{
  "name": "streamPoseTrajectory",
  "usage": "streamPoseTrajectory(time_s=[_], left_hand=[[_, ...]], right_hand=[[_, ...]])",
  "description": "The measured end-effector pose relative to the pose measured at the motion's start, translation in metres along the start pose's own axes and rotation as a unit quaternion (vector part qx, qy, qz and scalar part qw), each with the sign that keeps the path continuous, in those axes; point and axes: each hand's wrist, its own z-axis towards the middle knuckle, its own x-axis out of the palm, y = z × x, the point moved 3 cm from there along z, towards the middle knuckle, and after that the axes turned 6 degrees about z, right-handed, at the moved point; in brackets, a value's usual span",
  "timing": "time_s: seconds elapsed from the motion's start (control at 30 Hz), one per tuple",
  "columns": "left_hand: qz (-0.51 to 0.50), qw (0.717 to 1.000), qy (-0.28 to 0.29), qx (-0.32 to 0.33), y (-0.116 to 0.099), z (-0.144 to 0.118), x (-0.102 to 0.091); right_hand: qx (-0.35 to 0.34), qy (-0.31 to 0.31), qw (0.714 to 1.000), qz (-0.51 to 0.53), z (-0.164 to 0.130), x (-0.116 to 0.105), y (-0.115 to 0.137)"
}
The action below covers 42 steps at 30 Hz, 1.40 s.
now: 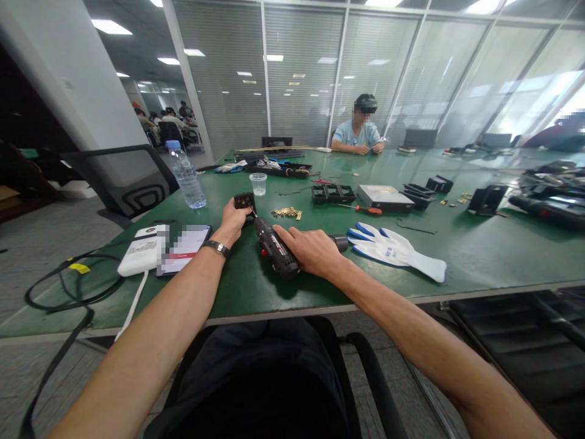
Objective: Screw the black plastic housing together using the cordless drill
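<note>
My right hand [315, 249] is wrapped round a black cordless screwdriver [277, 250], which lies tilted low over the green table with its bit pointing forward and left. Closed on a small black plastic block [244, 201] with brass-coloured parts in it, my left hand [234, 221] holds it at the screwdriver's tip. The bit meets or nearly meets the block; the exact contact is too small to tell. Just right of the block lies a heap of small brass pieces [287, 212]. A white glove with blue fingertips [388, 247] rests flat to the right of my right hand.
On the left are a water bottle [187, 177], a white power bank [144, 251] and a phone [185, 249]. A clear plastic cup [258, 184] stands beyond the block. Further right are a black compartment tray [333, 194], an orange-handled screwdriver [368, 210] and a grey metal box [384, 198]. A person [358, 131] sits opposite.
</note>
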Motion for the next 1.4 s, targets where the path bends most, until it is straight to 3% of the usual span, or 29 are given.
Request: streamPoseTrajectory(time_s=[0.23, 0.47, 1.4], left_hand=[[-0.003, 1.000, 0.006, -0.001, 0.0010, 0.0005, 0.0003], [0.004, 1.000, 0.006, 0.003, 0.0054, 0.0039, 0.0002], [-0.003, 1.000, 0.007, 0.003, 0.0084, 0.0051, -0.0008]], right_hand=[[0.009, 0.021, 1.000, 0.002, -0.0004, -0.0024, 0.0010], [-0.001, -0.001, 1.000, 0.002, 0.0001, -0.0003, 0.0002], [0.004, 0.013, 1.000, 0.003, 0.0001, -0.0013, 0.0004]])
